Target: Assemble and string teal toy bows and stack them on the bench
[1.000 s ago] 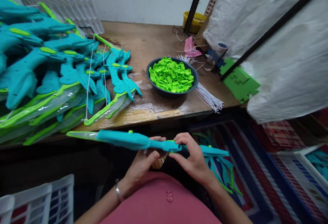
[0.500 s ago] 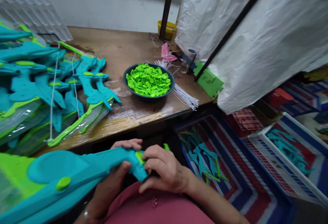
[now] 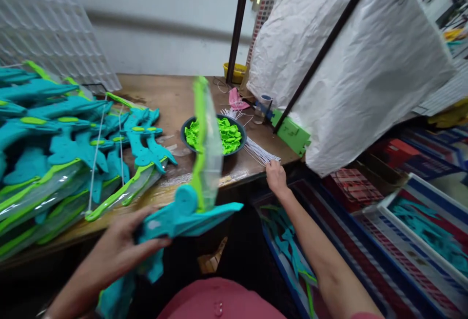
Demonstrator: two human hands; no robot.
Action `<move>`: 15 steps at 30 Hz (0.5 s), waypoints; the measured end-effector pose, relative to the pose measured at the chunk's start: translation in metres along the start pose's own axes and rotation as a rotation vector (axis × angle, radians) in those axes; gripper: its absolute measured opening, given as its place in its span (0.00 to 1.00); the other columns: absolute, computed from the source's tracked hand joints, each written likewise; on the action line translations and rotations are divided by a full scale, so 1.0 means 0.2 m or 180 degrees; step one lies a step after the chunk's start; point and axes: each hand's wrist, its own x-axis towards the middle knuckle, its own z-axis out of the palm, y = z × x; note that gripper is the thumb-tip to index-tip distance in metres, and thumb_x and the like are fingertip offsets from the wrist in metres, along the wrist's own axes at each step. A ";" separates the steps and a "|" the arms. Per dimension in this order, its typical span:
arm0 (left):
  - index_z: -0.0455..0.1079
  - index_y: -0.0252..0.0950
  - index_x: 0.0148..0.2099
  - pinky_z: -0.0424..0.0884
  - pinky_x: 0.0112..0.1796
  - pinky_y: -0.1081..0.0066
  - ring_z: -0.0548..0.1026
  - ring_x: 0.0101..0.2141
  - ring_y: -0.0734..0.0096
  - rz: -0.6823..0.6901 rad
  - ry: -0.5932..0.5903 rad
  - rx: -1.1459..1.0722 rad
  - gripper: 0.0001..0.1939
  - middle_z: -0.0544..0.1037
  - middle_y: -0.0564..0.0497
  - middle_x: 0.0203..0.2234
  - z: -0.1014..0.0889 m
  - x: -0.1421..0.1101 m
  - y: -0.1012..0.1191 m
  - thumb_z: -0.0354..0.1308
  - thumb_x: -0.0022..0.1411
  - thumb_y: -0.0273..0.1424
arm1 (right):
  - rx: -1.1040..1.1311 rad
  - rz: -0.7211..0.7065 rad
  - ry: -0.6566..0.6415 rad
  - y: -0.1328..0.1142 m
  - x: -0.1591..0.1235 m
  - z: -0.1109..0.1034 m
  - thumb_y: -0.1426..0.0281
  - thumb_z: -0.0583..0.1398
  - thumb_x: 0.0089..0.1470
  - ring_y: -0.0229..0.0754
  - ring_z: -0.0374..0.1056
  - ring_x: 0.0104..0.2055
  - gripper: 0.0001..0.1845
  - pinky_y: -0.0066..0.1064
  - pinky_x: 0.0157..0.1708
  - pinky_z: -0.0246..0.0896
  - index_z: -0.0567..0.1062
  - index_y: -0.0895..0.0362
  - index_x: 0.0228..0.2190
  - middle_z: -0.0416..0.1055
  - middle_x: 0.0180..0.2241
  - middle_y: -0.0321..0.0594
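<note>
My left hand (image 3: pixel 124 246) is closed around a teal plastic piece (image 3: pixel 171 224) above my lap. From that piece a clear flap with a lime-green edge (image 3: pixel 202 143) stands upright, partly covering the dark bowl (image 3: pixel 239 149) of small lime-green plastic parts (image 3: pixel 229 136). At the table's front edge my right hand (image 3: pixel 277 178) pinches the near ends of a bundle of thin white ties (image 3: pixel 258 149). How many ties lie between its fingers is too small to tell.
Similar teal-and-green pieces (image 3: pixel 73 143) are heaped on the table's left side. A green foam block (image 3: pixel 290 131) and a dark post (image 3: pixel 325 48) stand at the right, before a large white sack (image 3: pixel 358 75). Striped crates (image 3: pixel 417 241) with teal parts sit on the lower right.
My right hand has left the teal piece and reached right to the white ties. The piece has turned in my left hand, so its clear flap now points up. The view has tilted upward.
</note>
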 end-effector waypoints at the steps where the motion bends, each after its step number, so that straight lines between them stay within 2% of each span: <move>1: 0.75 0.37 0.36 0.70 0.31 0.69 0.73 0.29 0.63 0.0047 -0.0396 0.0161 0.21 0.78 0.52 0.28 0.06 0.02 0.00 0.70 0.49 0.49 | -0.0107 -0.0056 -0.0049 0.01 0.00 0.01 0.63 0.62 0.65 0.46 0.70 0.49 0.13 0.44 0.51 0.68 0.75 0.60 0.44 0.73 0.47 0.44; 3: 0.73 0.36 0.34 0.64 0.29 0.72 0.70 0.28 0.67 0.0065 -0.0926 0.0443 0.20 0.74 0.53 0.26 0.17 0.03 0.00 0.65 0.57 0.49 | -0.0296 -0.0193 -0.0130 0.03 0.00 0.01 0.64 0.62 0.65 0.47 0.71 0.50 0.13 0.45 0.52 0.68 0.75 0.61 0.44 0.73 0.48 0.45; 6: 0.69 0.36 0.32 0.56 0.27 0.72 0.66 0.26 0.71 0.0116 -0.1201 0.0790 0.23 0.69 0.56 0.23 0.32 0.03 -0.03 0.65 0.57 0.52 | -0.0517 -0.0449 -0.0239 0.05 0.02 0.00 0.65 0.63 0.65 0.48 0.71 0.51 0.12 0.46 0.53 0.68 0.76 0.61 0.44 0.73 0.48 0.46; 8: 0.68 0.36 0.32 0.53 0.27 0.72 0.65 0.25 0.71 0.0157 -0.1337 0.0819 0.24 0.69 0.56 0.23 0.39 0.03 -0.05 0.66 0.55 0.52 | -0.0634 -0.0637 -0.0310 0.06 0.02 -0.02 0.65 0.63 0.65 0.48 0.71 0.51 0.12 0.46 0.53 0.69 0.76 0.61 0.44 0.73 0.48 0.46; 11: 0.68 0.35 0.32 0.53 0.27 0.72 0.66 0.26 0.71 0.0048 -0.1584 0.0462 0.21 0.69 0.56 0.24 0.44 0.03 -0.05 0.67 0.55 0.48 | -0.0773 -0.0862 -0.0391 0.04 0.03 -0.03 0.65 0.63 0.65 0.47 0.72 0.51 0.13 0.46 0.52 0.70 0.76 0.61 0.46 0.73 0.49 0.45; 15: 0.70 0.34 0.37 0.58 0.29 0.74 0.67 0.30 0.68 -0.0179 -0.2036 -0.0286 0.22 0.70 0.55 0.28 0.43 0.07 -0.09 0.66 0.54 0.49 | -0.0806 -0.0963 -0.0457 0.02 0.05 -0.02 0.63 0.63 0.65 0.47 0.72 0.50 0.16 0.45 0.50 0.72 0.75 0.61 0.49 0.73 0.50 0.47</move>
